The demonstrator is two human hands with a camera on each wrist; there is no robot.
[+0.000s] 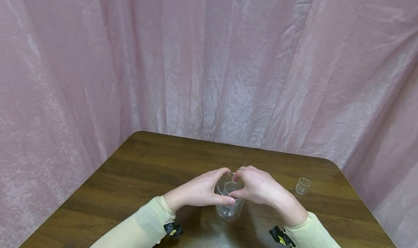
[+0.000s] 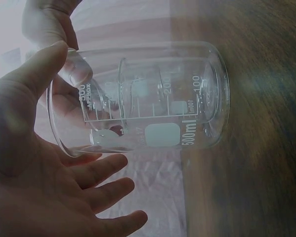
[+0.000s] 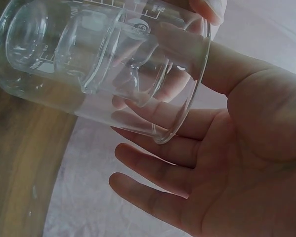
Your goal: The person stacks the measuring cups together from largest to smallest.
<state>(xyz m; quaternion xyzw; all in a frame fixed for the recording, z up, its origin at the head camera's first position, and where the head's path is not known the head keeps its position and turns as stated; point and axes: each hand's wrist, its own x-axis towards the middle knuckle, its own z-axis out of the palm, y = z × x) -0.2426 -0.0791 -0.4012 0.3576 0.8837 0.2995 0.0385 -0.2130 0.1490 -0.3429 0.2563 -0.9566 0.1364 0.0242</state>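
A clear glass 500 ml beaker (image 1: 228, 212) stands upright on the table near its front. My left hand (image 1: 205, 190) holds it at the rim, thumb on the near side and forefinger around the far side; the other fingers (image 2: 110, 192) are spread. Inside it sits a smaller glass beaker (image 3: 83, 54), lower than the outer rim. My right hand (image 1: 259, 188) reaches into the mouth from the right, thumb and forefinger pinching another small glass beaker (image 3: 147, 81) above the nested one. Its remaining fingers (image 3: 148, 160) stay outside the big beaker.
A tiny glass beaker (image 1: 300, 190) stands alone on the brown wooden table (image 1: 156, 157), to the right of my right hand. Pink curtains (image 1: 209, 66) hang behind the table and at both sides.
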